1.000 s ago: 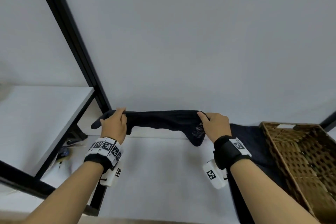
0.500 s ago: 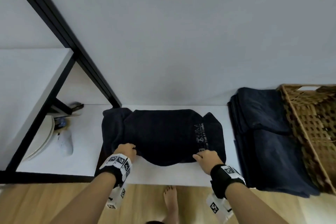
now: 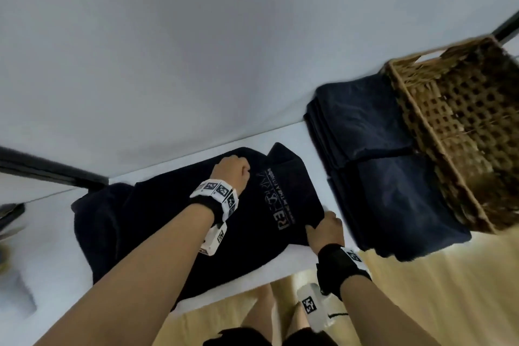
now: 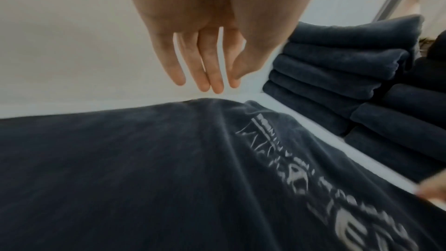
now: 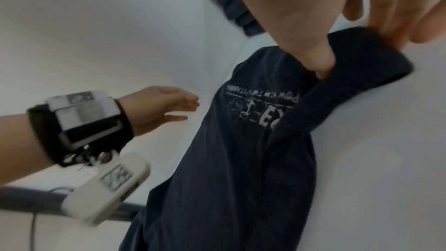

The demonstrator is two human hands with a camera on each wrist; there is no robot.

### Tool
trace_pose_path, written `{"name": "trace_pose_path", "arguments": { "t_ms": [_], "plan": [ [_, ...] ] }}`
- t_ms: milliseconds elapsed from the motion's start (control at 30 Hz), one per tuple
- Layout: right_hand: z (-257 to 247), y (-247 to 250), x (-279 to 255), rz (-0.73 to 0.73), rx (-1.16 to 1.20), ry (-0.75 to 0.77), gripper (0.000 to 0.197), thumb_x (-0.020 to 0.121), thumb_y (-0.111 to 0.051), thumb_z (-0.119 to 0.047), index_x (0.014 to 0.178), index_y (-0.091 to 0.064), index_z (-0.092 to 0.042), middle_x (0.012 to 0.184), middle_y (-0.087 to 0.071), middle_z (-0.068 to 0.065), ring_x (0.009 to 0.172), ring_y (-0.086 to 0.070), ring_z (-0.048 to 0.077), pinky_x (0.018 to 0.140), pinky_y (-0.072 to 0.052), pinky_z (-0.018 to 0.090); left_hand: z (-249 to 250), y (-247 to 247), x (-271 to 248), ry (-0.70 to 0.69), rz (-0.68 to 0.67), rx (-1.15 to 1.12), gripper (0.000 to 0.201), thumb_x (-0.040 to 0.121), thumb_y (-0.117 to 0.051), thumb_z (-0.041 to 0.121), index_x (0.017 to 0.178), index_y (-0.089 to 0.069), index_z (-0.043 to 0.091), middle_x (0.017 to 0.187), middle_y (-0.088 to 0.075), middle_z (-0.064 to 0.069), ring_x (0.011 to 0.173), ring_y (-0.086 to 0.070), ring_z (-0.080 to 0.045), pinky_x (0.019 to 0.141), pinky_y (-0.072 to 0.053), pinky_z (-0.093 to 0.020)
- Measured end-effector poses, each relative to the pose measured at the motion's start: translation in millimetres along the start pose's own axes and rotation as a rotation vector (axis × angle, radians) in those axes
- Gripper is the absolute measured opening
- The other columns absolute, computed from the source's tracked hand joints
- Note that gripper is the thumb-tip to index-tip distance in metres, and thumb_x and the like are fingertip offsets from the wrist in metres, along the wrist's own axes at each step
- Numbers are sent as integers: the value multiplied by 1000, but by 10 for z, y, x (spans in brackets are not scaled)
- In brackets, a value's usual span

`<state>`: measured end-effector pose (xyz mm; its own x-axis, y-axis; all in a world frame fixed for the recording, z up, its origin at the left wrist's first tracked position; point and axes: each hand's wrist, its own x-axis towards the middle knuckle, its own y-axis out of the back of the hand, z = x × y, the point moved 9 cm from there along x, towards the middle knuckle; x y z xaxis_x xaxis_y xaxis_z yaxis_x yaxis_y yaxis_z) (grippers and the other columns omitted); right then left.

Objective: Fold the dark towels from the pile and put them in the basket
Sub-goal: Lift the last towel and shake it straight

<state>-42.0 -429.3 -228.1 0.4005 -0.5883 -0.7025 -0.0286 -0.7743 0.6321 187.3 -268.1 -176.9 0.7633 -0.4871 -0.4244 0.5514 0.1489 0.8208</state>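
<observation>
A dark towel (image 3: 157,222) with pale lettering lies spread on the white table (image 3: 50,244). My left hand (image 3: 233,170) hovers over the towel's far edge, fingers (image 4: 214,75) straight and empty, just above the cloth (image 4: 144,169). At the near right corner my right hand (image 3: 325,226) pinches the towel's edge (image 5: 357,68) between thumb and fingers. A pile of folded dark towels (image 3: 376,166) sits to the right, against the wicker basket (image 3: 460,121). The pile (image 4: 350,75) also shows in the left wrist view.
A grey wall rises right behind the table. A black frame bar (image 3: 53,174) runs at the far left. Wooden floor (image 3: 438,275) and my own legs lie beyond the table's near edge.
The towel went from held up in the air to spread flat on the table. My left hand let go and reached across to the far edge; my right hand shifted to the right corner.
</observation>
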Motion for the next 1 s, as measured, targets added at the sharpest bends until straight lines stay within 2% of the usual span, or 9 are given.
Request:
{"name": "trace_pose_path", "arguments": {
  "t_ms": [133,233,400,467,567,667,767,867,1000],
  "plan": [
    [245,-67,13,-30,106,-13,20,89,-61,-20,107,-60,-10,97,-67,5,89,-60,21,72,-45,25,438,-77,643,-73,25,-163,33,94,-51,12,126,-57,11,125,-58,-9,109,-57,-24,99,-43,-36],
    [489,-21,-34,-2,265,-87,21,83,-63,-27,73,-50,-16,67,-54,-7,62,-50,10,49,-32,17,515,-259,990,35,-59,-162,51,89,-63,17,137,-46,9,136,-50,-11,120,-53,-26,103,-41,-33],
    [654,-95,-79,-88,571,-86,45,79,-67,-11,57,-29,-22,49,-30,-12,49,-27,8,46,-24,16,736,-710,1159,-43,-396,271,30,86,-68,27,108,-60,8,107,-59,-8,96,-57,-21,88,-47,-31],
    [702,-74,-58,-60,597,-93,47,77,-75,-11,56,-33,-21,49,-31,-11,49,-29,7,50,-27,20,839,-639,1236,-71,-360,284,28,87,-65,27,103,-61,5,102,-59,-8,91,-55,-22,84,-47,-31],
    [876,59,-66,135,576,-173,28,76,-80,-15,67,-53,-15,64,-56,-8,61,-52,13,60,-42,28,904,-321,1401,-71,-94,-53,21,88,-64,13,103,-58,-1,101,-66,-17,84,-65,-34,77,-54,-39],
    [1031,138,-140,277,635,-291,10,83,-74,-12,88,-66,-15,95,-67,-1,86,-62,21,78,-48,30,878,-166,1346,-118,72,-281,29,83,-73,14,105,-55,7,108,-63,-11,83,-64,-28,76,-54,-37],
    [1049,132,-243,292,584,-313,11,89,-64,-12,96,-63,-21,107,-63,2,88,-62,24,84,-51,37,737,-273,1097,-145,86,-245,32,83,-73,17,110,-56,13,120,-54,-8,86,-60,-18,77,-49,-31],
    [779,119,-265,235,464,-84,24,90,-62,-12,111,-64,-25,99,-61,1,77,-58,14,72,-52,28,538,-615,680,-227,-5,41,40,84,-72,26,121,-59,17,137,-47,-6,119,-52,-25,98,-44,-40],
    [541,-243,-217,-159,72,52,73,97,-48,-21,156,-6,-29,78,-61,-3,63,-54,7,53,-39,16,383,-980,321,-267,-128,280,66,93,-58,40,150,-27,30,163,-3,3,149,-4,-20,117,-15,-44]
  ]
}}
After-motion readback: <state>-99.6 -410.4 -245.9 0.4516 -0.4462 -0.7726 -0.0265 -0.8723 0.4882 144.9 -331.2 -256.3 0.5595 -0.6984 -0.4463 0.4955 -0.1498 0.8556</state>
